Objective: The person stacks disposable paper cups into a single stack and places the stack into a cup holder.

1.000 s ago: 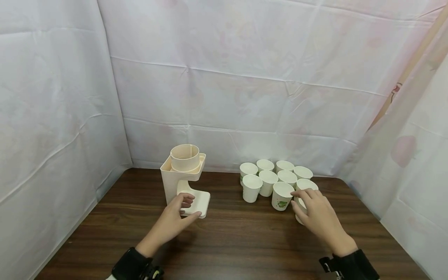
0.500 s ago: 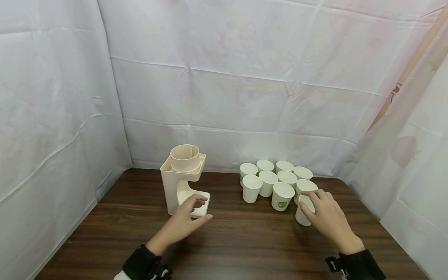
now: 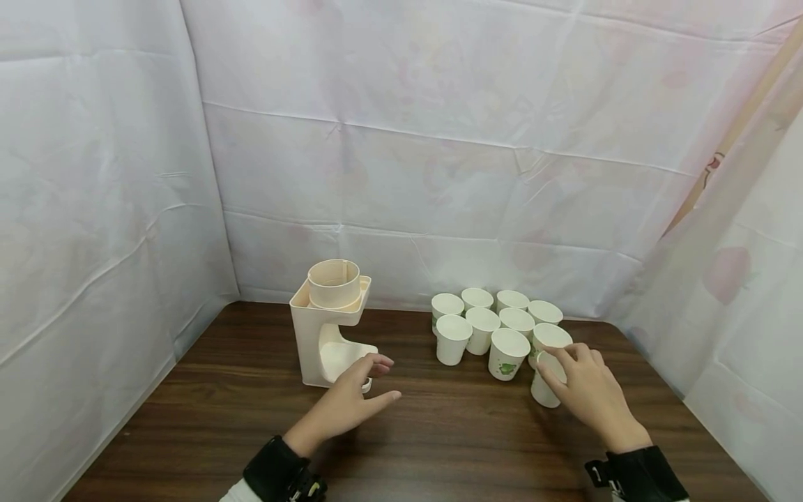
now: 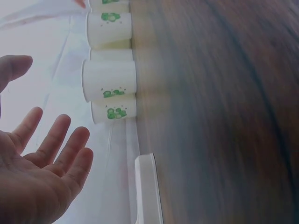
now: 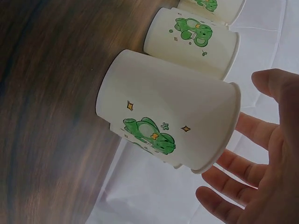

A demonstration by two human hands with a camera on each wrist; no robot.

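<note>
In the head view, my left hand point(image 3: 345, 404) is held with fingers spread and nothing in it, in front of a cream stand point(image 3: 307, 341). A round open-topped holder point(image 3: 334, 286) sits on top of that stand. My right hand point(image 3: 590, 390) is at the nearest white paper cup point(image 3: 544, 392), which stands upright at the front right of a group of cups. In the right wrist view, this cup point(image 5: 163, 102) shows a green bear print; the fingers point(image 5: 238, 168) extend past its rim, and the thumb point(image 5: 266, 81) is apart from it.
Several more white paper cups point(image 3: 482, 328) stand close together at the back right of the dark wooden table point(image 3: 426, 432). White cloth point(image 3: 408, 139) hangs behind the table and along both sides.
My left hand has moved rightward across the front of the stand's base. My right hand has shifted slightly right, showing more of the nearest cup, which stays in place.
</note>
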